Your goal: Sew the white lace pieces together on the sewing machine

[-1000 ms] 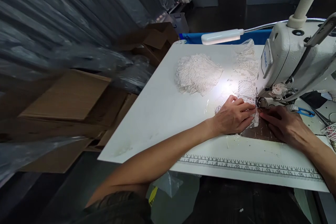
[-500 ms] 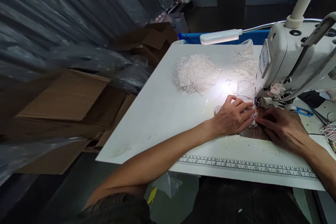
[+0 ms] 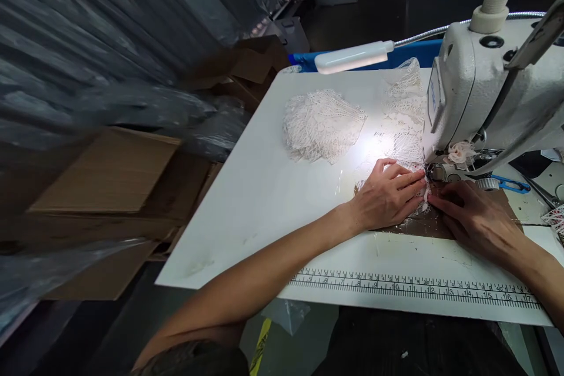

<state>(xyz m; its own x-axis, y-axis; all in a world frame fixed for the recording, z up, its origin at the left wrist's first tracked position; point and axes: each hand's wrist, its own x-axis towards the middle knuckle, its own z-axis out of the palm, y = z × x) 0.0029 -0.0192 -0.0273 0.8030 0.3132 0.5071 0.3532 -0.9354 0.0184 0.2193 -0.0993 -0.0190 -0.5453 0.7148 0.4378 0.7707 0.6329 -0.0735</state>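
Head view: at frame left stands a cardboard box (image 3: 106, 170), contents hidden from me. White openwork lace (image 3: 404, 144), brightly lit, lies right of centre beside the sewing machine (image 3: 458, 88), partly under the left hand (image 3: 390, 195), which is flat, fingers extended. Right hand (image 3: 473, 211): fingers bent at the lace; I cannot tell its grip.

Comes to two bare hands: one left hand (image 3: 388, 195), one right hand (image 3: 470, 212). Also includes one surface (image 3: 247, 205), one sewing machine (image 3: 489, 82), one lamp (image 3: 352, 58), one fabric rosette (image 3: 460, 152), one brown sheet (image 3: 434, 225) and one printed measuring strip (image 3: 412, 287). Counts one heap of lace (image 3: 324, 126), with layers too overlapped to number, plus one run of lace (image 3: 405, 107) beside the machine. Adds one blue tool (image 3: 511, 184) and at least two cardboard boxes (image 3: 99, 176).
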